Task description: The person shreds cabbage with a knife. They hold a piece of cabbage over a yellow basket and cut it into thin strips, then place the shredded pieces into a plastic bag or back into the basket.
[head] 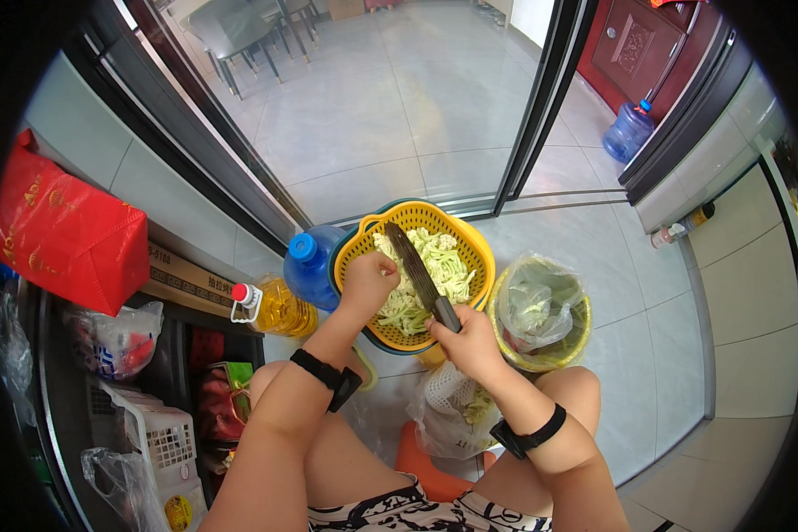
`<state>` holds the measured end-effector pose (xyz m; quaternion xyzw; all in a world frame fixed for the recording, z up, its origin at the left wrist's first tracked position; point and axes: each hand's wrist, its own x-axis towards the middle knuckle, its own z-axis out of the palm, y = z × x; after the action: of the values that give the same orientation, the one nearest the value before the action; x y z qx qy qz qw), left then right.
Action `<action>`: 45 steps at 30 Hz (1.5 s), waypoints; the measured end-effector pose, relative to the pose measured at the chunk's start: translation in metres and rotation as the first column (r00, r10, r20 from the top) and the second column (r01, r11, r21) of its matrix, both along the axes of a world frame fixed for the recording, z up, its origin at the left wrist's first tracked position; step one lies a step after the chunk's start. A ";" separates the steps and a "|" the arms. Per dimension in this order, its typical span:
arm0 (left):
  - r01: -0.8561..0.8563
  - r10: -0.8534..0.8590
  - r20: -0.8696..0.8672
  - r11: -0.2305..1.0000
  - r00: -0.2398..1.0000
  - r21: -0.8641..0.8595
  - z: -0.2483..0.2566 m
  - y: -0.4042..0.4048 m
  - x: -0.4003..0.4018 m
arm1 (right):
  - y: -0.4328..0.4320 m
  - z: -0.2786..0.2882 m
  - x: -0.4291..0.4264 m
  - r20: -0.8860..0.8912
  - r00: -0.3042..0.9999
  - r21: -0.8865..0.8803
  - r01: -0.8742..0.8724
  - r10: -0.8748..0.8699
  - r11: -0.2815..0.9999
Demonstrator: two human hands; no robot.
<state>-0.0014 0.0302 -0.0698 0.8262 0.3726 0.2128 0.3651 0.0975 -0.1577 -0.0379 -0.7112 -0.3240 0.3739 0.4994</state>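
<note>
A yellow plastic colander (484,256) with cut cauliflower florets (440,253) stands before me, a dark green basin under it. My right hand (469,338) is closed round the grey handle of a kitchen knife (415,269), whose dark ridged blade lies across above the florets, pointing away and to the left. My left hand (370,279) hovers over the colander's left part, fingers curled together; whether a small piece is between them I cannot tell. Below the colander, a clear plastic bag (442,435) holds more cauliflower and a white foam net.
Right of the colander stands a bin (586,326) lined with plastic bags. At left are a blue water jug (336,243), an oil bottle (282,311), a red bag (73,233) and a white basket (169,442). A glass sliding door (399,133) stands beyond.
</note>
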 end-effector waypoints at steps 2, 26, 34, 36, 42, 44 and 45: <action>-0.006 0.005 0.032 0.999 0.999 0.034 0.006 0.000 -0.001 | -0.001 0.008 -0.002 -0.048 0.999 -0.016 -0.018 0.017 1.000; -0.001 -0.074 0.347 0.977 0.935 0.212 0.021 -0.022 0.020 | -0.002 0.020 0.002 0.187 0.980 0.084 0.050 -0.065 0.995; -0.025 -0.057 0.341 0.972 0.938 0.233 0.028 -0.026 0.016 | -0.002 0.023 -0.004 0.225 0.972 0.065 0.049 -0.063 0.997; 0.009 -0.090 0.356 0.975 0.930 0.223 0.033 -0.035 0.018 | 0.001 0.014 0.000 0.230 0.970 0.065 0.066 -0.079 0.996; -0.029 -0.005 0.292 0.993 0.957 0.113 0.039 -0.004 0.005 | 0.005 -0.003 0.006 0.078 0.995 -0.037 0.064 -0.061 0.997; -0.036 0.050 0.296 0.998 0.954 -0.051 0.018 0.023 -0.009 | 0.007 -0.003 0.009 0.022 0.996 0.006 0.091 -0.091 0.996; -0.039 0.054 0.295 0.998 0.954 -0.058 0.021 0.024 -0.009 | 0.006 0.002 0.012 -0.042 0.991 -0.034 0.129 -0.131 0.991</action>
<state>-0.0101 0.0544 -0.0483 0.7663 0.3383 0.3330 0.4329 0.1097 -0.1514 -0.0356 -0.7301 -0.2600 0.3610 0.5186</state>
